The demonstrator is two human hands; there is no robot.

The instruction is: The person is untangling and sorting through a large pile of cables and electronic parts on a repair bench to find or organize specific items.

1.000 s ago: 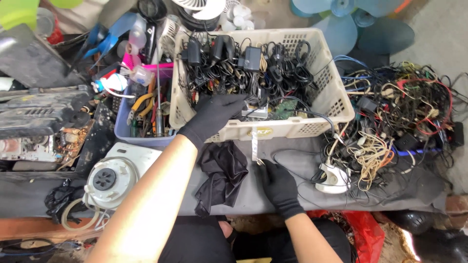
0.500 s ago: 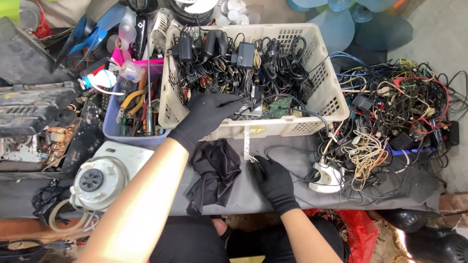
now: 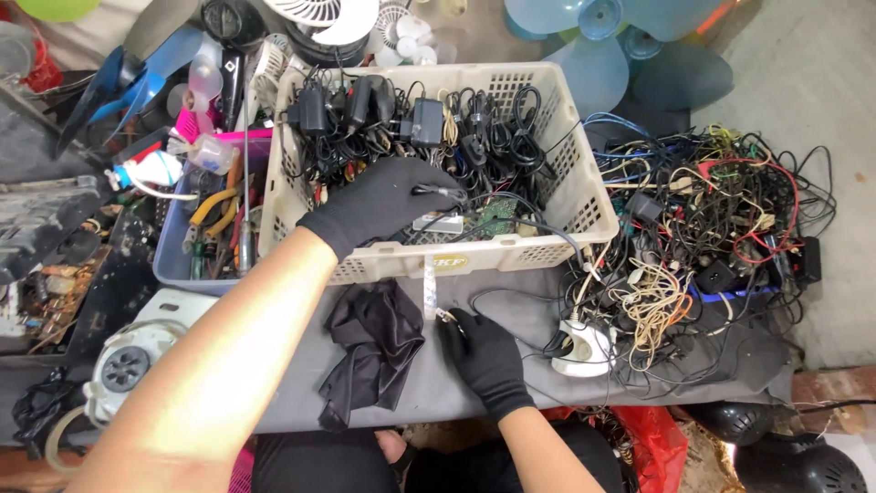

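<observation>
While the gloved left hand (image 3: 383, 203) closes its grip on a black cable (image 3: 436, 191) inside the cream basket (image 3: 566, 196) at twelve o'clock, the right hand (image 3: 485, 354) pinches a white strip (image 3: 430, 285) below the basket's yellow label (image 3: 449, 263) on the grey tabletop (image 3: 511, 310).

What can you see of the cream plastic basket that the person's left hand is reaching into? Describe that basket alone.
The cream plastic basket is rectangular, with lattice-pierced walls and a solid rim. It sits upright behind a grey cloth-covered surface, beside a blue tray of tools. It is packed with black power adapters and coiled cables, plus a green circuit board. The gloved left hand rests inside on the cables. A pale strip hangs over its front wall, and one black cable trails out over the rim.
</observation>
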